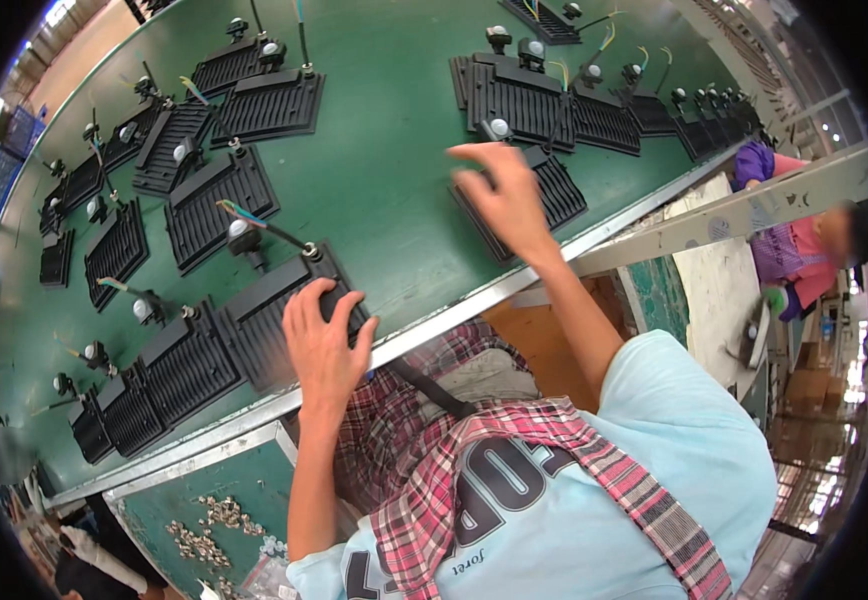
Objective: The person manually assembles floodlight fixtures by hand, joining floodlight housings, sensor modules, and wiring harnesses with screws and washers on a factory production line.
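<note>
On the green table, a black finned housing lies under the left hand, its fingers bent. The right hand, apart, spreads near another housing, contact unclear. Positioning seems in hand, calling next for steady fingers.

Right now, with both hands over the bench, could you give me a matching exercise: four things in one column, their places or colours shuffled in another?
1. left hand
2. right hand
3. small loose pieces
4. shirt

A. light blue
B. at the rightmost black housing of the near-left row
C. scattered below the level of the green tabletop
D. at a black housing right of centre

Pairs: 1-B, 2-D, 3-C, 4-A
</note>
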Tool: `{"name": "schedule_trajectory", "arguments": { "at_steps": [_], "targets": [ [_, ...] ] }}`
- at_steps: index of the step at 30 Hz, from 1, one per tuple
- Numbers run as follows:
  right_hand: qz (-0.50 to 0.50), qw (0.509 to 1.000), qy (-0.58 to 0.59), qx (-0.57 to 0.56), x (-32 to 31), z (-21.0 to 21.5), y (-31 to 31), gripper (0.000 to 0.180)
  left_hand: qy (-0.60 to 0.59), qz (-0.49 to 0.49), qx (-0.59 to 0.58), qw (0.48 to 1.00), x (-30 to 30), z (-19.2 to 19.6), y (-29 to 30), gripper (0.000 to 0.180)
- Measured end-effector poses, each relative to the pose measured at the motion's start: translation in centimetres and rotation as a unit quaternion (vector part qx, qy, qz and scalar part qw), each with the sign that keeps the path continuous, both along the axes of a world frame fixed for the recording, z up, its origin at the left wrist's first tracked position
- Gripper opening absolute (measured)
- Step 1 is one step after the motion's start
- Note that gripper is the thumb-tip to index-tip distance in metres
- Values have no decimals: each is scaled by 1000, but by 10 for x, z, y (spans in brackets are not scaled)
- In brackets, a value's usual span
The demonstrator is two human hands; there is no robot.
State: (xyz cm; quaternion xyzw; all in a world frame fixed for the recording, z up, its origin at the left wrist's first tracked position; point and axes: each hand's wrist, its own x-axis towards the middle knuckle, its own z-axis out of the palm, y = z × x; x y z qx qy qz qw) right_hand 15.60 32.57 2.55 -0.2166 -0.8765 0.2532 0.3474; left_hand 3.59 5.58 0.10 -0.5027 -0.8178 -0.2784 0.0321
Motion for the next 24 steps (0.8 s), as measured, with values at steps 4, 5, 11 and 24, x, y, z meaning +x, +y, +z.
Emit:
{"name": "schedule_trajectory", "arguments": {
  "at_steps": [4,5,11,24],
  "targets": [
    [-240,965,-42,93,68,-38,37,35,3,7,-1,1000,-13,-2,-14,33],
    [-268,958,-67,75,73,-51,38,39,0,15,-5,1000,-15,-2,-19,32],
    [-216,973,-77,23,51,-55,-2,56,35,83,-26,996,-38,-2,-60,26],
    [119,989,19,-81,-66,-20,-66,38,22,206,25,978,-48,-8,-100,17]
  ]
}}
